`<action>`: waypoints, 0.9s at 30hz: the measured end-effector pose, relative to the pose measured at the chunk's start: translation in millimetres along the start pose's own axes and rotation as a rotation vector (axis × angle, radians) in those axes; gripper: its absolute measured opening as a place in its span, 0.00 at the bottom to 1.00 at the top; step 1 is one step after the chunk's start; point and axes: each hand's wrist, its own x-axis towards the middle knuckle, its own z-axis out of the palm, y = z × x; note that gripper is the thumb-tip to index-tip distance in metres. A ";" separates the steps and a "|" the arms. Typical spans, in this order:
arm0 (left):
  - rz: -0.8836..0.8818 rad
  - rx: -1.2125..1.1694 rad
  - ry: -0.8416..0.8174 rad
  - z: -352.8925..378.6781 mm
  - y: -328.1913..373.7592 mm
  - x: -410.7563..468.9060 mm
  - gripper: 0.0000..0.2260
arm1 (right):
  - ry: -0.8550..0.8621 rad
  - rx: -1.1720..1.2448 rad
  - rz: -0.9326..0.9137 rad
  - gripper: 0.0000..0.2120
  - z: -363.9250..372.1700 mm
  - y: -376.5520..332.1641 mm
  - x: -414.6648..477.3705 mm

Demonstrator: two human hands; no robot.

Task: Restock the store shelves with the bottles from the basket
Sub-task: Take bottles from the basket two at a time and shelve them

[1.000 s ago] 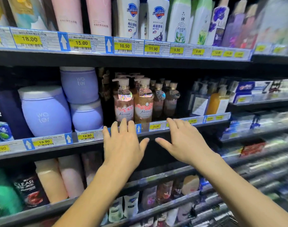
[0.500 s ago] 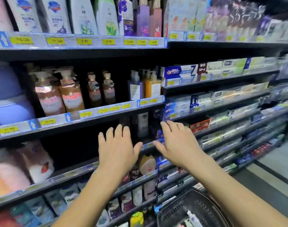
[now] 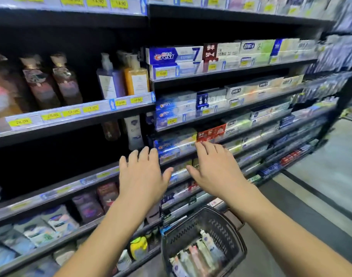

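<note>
A black plastic basket stands on the floor at the foot of the shelves, low in the view. Several bottles lie inside it, white, pink and pale blue. My left hand and my right hand are stretched out side by side in front of the shelves, palms down, fingers straight and spread. Neither hand holds anything. Both hover above the basket, level with a shelf of toothpaste boxes.
Dark store shelves fill the view. Pump bottles and brown bottles stand upper left; toothpaste boxes fill the rows on the right. Tubes and packets lie on the low left shelves. A grey aisle floor runs off to the right.
The view has swung right and down: the pump bottles slid to the left and the basket with its bottles came into sight. Both hands stay open and empty, lowering along the shelves.
</note>
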 end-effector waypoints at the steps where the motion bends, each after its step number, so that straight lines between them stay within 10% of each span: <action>1: -0.001 -0.007 -0.002 7.1 3.0 9.4 0.33 | -0.010 -0.003 -0.004 0.36 6.3 4.0 7.5; 27: -0.400 -0.094 -0.475 275.8 133.7 126.2 0.29 | -0.511 -0.008 -0.353 0.33 255.8 141.3 155.7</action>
